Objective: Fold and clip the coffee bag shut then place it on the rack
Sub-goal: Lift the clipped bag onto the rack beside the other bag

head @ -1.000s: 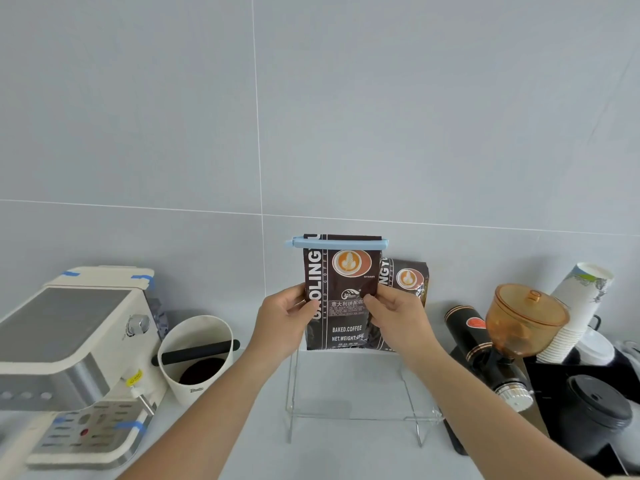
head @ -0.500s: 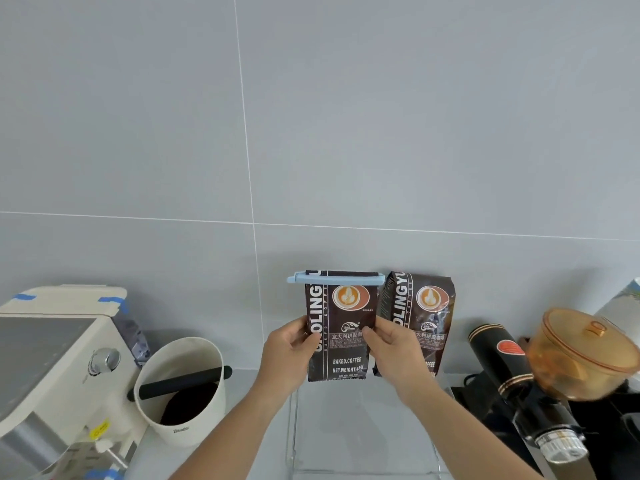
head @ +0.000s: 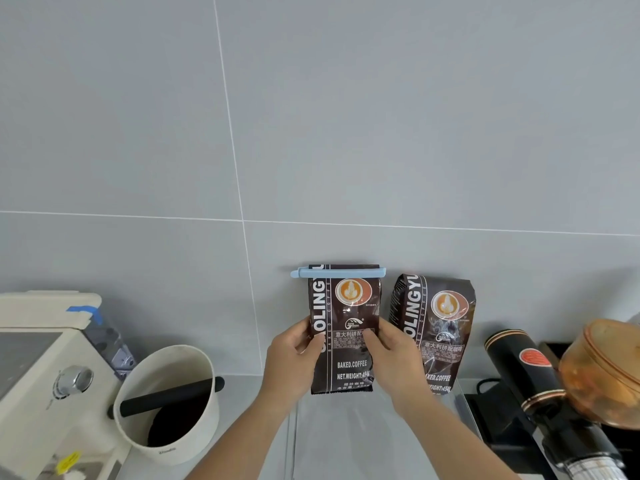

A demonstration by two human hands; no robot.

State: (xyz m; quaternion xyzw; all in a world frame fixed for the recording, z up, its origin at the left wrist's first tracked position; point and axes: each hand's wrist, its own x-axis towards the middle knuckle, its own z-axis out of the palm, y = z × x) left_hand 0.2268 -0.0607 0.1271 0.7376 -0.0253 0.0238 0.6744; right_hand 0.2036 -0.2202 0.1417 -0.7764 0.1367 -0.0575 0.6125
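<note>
A dark brown coffee bag [head: 346,313] stands upright on the clear acrylic rack [head: 381,441], close to the grey wall. A light blue clip [head: 337,272] runs across its folded top. My left hand [head: 294,358] grips the bag's left edge and my right hand [head: 391,358] grips its right edge, thumbs on the front. The bag's bottom edge rests at the rack's back. A second coffee bag [head: 440,327] of the same kind, without a clip, stands just to the right on the rack.
A cream espresso machine [head: 38,368] sits at the left, with a white knock box [head: 169,403] with a black bar beside it. At the right stand a black grinder [head: 526,375] and an amber lidded container [head: 602,372]. The tiled wall is directly behind the rack.
The clipped bag has shifted left, away from the second bag, so a gap shows between them. Both hands kept their grip. The camera has come closer and tilted.
</note>
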